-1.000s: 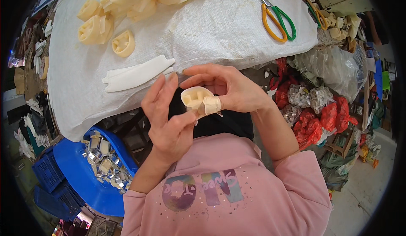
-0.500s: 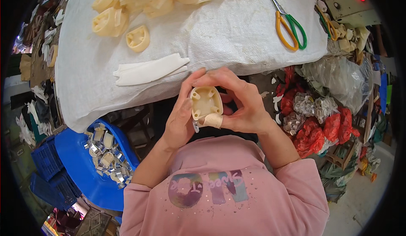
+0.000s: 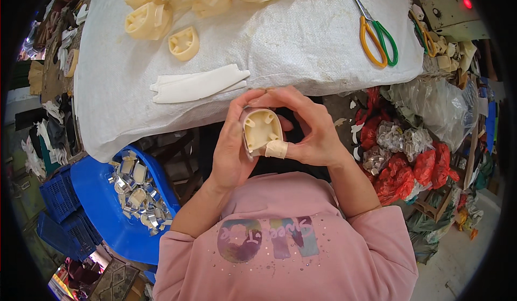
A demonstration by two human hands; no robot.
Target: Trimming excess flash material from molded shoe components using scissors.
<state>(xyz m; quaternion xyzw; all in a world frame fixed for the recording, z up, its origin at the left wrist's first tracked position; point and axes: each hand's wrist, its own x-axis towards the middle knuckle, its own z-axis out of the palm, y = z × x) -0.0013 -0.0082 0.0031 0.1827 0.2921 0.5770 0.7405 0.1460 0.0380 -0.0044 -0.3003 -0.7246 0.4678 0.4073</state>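
You hold the cream moulded part [image 3: 261, 130] in both hands, just above your lap and in front of the bench [image 3: 301, 42] edge, its hollow face turned up toward you. Your left hand [image 3: 231, 144] wraps the part's left side with its fingers clenched around the shell. Your right hand [image 3: 309, 131] closes over the top and right side, and its taped thumb [image 3: 276, 149] presses on the lower rim of the part.

Keep the thumb pressure on the rim itself, not on the ribs inside the hollow. Support the opposite wall with the left palm so the shell does not twist.

Left of the part and lower, the blue tub [image 3: 102, 193] of small metal pieces [image 3: 134, 190] sits within easy reach. Right of the part, the red and clear bags [image 3: 409, 150] crowd the floor; keep your elbow clear of them.

Beyond the part, white strips [image 3: 196, 84] lie near the bench edge. Farther off, left of them, lie more cream parts [image 3: 183, 43]. The scissors [image 3: 377, 34] lie far right; open cloth lies between.
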